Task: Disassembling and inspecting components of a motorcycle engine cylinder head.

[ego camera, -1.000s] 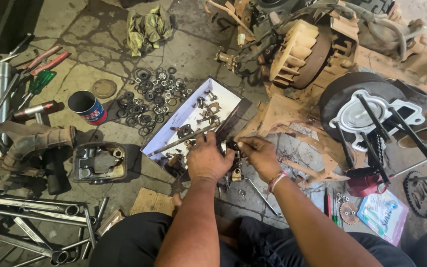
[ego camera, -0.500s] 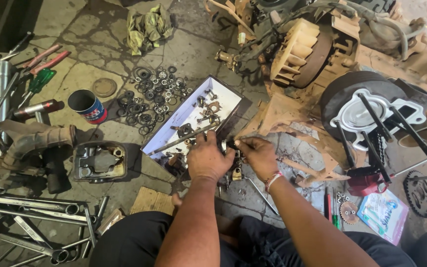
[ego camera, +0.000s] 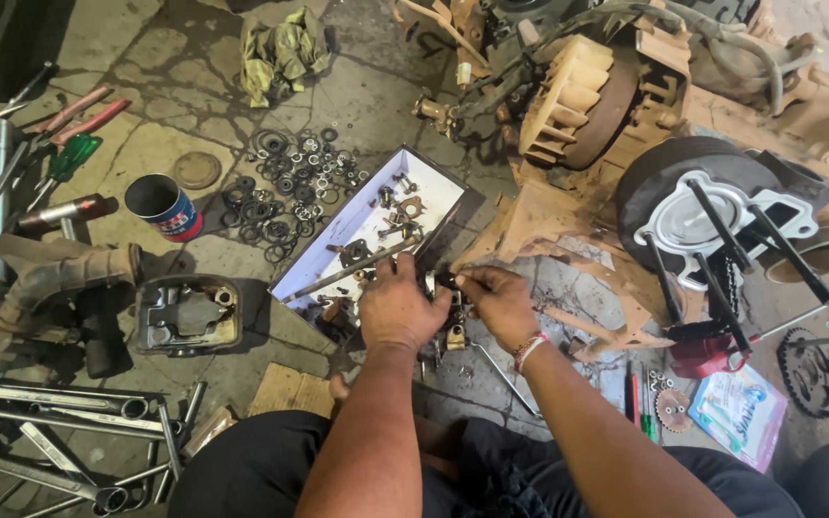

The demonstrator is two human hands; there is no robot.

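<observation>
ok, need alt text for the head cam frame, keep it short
Seen from above, a seated person's left hand and right hand meet on a small dark metal part over a dirty concrete floor. Beside them lies a white tray of bolts, with loose washers, spanners, a can and a stripped engine around.

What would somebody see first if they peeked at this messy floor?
Probably the two hands in the middle: the left hand and right hand meet over a small dark metal part. Just beyond them lies a white tray of bolts and bits, with a scatter of washers to its left. At upper right sits a big dusty engine.
</observation>
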